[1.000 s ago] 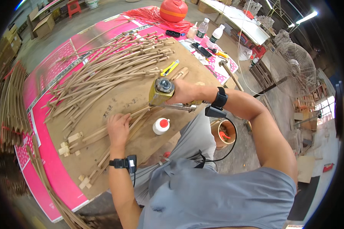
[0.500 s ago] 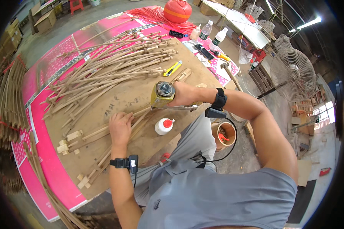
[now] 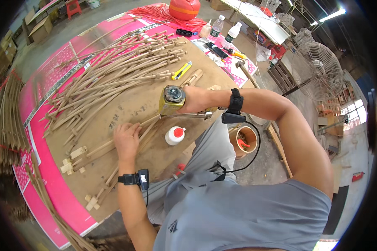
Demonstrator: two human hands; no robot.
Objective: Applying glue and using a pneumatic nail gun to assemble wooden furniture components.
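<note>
My right hand [image 3: 195, 99] is closed around the grip of a yellow nail gun [image 3: 170, 105], its nose on the far end of a thin wooden rod [image 3: 148, 121]. My left hand [image 3: 127, 140] presses on that rod further left, fingers closed over it. The rod's near end runs to light wooden blocks [image 3: 70, 164] on the brown board [image 3: 125, 108]. Just below the nail gun stands a white squeeze bottle [image 3: 173, 137] with a red cap. A second rod lies beside the first, partly hidden by my left hand.
Many knobbed wooden rods [image 3: 113, 75] lie piled across the far left of the board. A yellow utility knife [image 3: 182, 70], a hammer [image 3: 244, 69] and plastic bottles [image 3: 232, 33] lie beyond. A wooden bucket [image 3: 244, 141] stands beside my leg; a fan [image 3: 317, 71] is at right.
The whole view has shifted slightly, moving the table's things up and left. My right hand keeps the nail gun at the rod's end, and my left hand still holds the rod.
</note>
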